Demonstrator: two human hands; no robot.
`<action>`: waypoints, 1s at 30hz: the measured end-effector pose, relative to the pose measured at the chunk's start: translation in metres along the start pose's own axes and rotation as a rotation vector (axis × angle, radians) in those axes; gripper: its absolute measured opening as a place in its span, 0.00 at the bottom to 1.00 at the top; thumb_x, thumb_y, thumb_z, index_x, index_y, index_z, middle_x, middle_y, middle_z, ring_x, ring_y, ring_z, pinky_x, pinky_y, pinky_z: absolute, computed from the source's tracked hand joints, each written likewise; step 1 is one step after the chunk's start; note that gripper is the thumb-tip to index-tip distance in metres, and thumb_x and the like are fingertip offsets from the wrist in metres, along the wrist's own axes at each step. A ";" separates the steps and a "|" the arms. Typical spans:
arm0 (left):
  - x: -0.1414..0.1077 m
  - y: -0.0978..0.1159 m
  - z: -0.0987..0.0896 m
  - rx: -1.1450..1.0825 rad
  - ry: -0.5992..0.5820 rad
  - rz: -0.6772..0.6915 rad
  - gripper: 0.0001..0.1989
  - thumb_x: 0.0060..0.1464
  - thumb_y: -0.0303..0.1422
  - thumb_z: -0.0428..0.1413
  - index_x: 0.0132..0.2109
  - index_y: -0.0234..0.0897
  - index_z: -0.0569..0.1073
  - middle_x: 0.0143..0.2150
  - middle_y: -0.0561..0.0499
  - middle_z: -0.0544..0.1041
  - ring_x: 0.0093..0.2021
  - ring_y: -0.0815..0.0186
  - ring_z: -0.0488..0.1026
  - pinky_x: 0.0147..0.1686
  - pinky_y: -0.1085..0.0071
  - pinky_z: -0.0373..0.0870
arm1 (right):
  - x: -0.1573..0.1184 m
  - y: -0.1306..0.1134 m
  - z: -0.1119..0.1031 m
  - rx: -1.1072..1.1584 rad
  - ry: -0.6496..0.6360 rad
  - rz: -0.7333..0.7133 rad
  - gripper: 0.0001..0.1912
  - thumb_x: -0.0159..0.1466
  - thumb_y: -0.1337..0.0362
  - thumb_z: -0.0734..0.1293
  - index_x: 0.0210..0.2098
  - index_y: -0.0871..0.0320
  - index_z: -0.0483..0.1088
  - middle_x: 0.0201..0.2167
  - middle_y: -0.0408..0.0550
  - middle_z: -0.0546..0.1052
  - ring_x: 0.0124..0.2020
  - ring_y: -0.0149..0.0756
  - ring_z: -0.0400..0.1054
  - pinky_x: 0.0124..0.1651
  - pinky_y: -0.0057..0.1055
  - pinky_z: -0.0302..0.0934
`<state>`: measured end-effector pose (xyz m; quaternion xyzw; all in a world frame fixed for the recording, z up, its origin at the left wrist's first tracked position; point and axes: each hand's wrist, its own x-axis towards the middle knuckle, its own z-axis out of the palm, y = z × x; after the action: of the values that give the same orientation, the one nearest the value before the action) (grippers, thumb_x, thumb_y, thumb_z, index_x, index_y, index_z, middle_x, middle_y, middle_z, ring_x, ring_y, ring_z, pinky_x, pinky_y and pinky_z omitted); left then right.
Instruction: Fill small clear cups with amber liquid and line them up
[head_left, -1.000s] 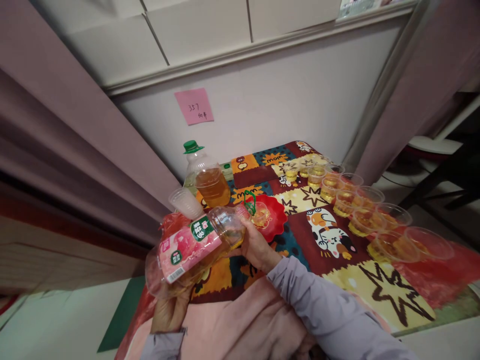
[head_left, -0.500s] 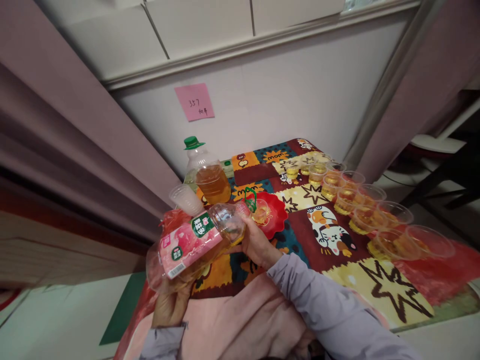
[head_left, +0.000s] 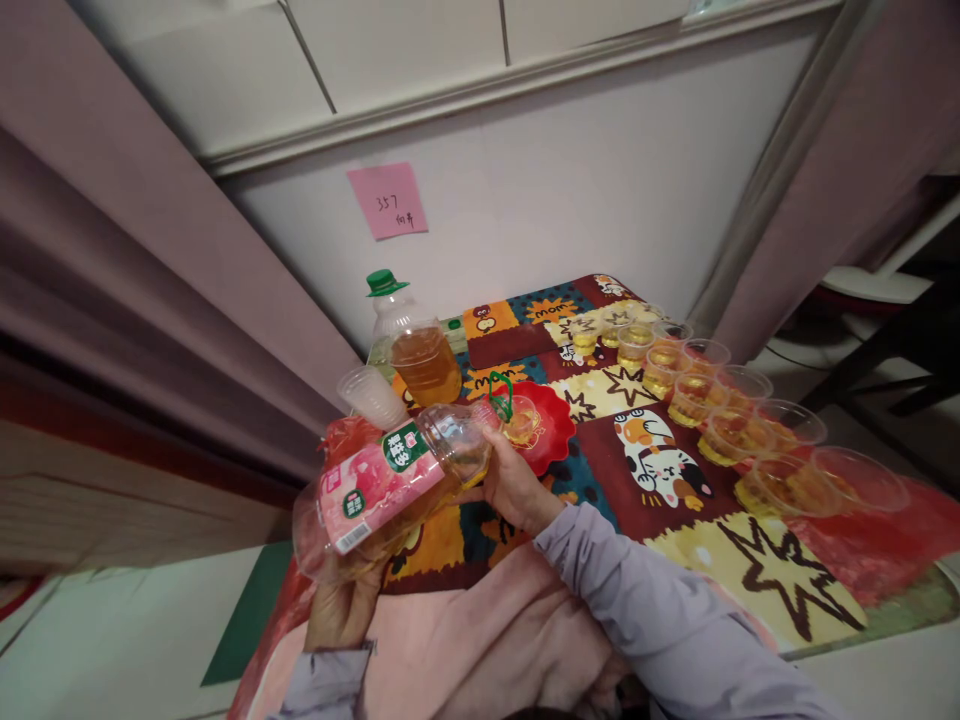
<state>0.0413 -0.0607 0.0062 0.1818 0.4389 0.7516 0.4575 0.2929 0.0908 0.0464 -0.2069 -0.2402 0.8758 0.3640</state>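
Note:
A large clear bottle [head_left: 382, 480] with a pink and green label lies tilted between my hands, its mouth toward the right. My left hand [head_left: 346, 605] is closed under its base end. Near the neck, my right hand [head_left: 514, 485] grips the bottle from the right side. A green handle loop [head_left: 501, 395] hangs at the neck. Just beyond the mouth, a clear plastic cup [head_left: 523, 422] with yellowish liquid stands on a red scalloped plate [head_left: 559, 430]. Some amber liquid shows along the bottle's lower side; the left fingertips are partly hidden beneath it.
Behind the bottle stands a jug [head_left: 425, 360] of amber drink with a green cap. A stack of clear cups [head_left: 373, 396] leans beside it. Rows of filled cups [head_left: 694, 398] line the right side of the patterned tablecloth [head_left: 600, 480]. A pink note [head_left: 387, 201] is on the wall.
Almost nothing differs. Both hands keep the bottle tilted over the cup in nearly the same place; the view has shifted very slightly.

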 end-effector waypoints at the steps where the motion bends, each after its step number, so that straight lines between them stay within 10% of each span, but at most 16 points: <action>1: -0.001 0.001 0.003 0.011 0.009 -0.011 0.39 0.58 0.38 0.78 0.73 0.51 0.78 0.68 0.50 0.85 0.60 0.56 0.88 0.59 0.68 0.83 | 0.000 0.000 -0.001 -0.004 -0.006 0.000 0.26 0.82 0.46 0.58 0.63 0.52 0.80 0.55 0.52 0.88 0.52 0.47 0.85 0.41 0.43 0.85; 15: 0.005 -0.004 -0.011 -0.130 -0.019 -0.035 0.34 0.67 0.38 0.70 0.76 0.53 0.75 0.63 0.49 0.88 0.57 0.58 0.89 0.63 0.65 0.80 | 0.001 0.001 -0.003 -0.018 -0.026 0.002 0.27 0.80 0.43 0.60 0.63 0.50 0.79 0.55 0.51 0.88 0.52 0.48 0.85 0.43 0.46 0.85; 24: -0.006 0.004 0.016 0.050 0.092 -0.003 0.42 0.55 0.41 0.79 0.74 0.52 0.77 0.69 0.50 0.84 0.69 0.47 0.81 0.63 0.57 0.82 | 0.000 0.000 -0.001 -0.017 -0.035 -0.010 0.27 0.81 0.45 0.59 0.64 0.52 0.79 0.57 0.53 0.88 0.52 0.47 0.85 0.40 0.41 0.85; 30: 0.002 0.001 -0.005 -0.048 -0.015 -0.042 0.36 0.66 0.36 0.71 0.77 0.56 0.74 0.68 0.50 0.85 0.67 0.54 0.84 0.66 0.61 0.78 | -0.001 0.000 0.000 -0.022 -0.022 -0.014 0.26 0.80 0.42 0.62 0.64 0.50 0.78 0.56 0.51 0.89 0.52 0.47 0.85 0.40 0.42 0.85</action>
<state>0.0364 -0.0614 0.0037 0.1673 0.4209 0.7508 0.4808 0.2938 0.0906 0.0465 -0.1995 -0.2553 0.8727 0.3653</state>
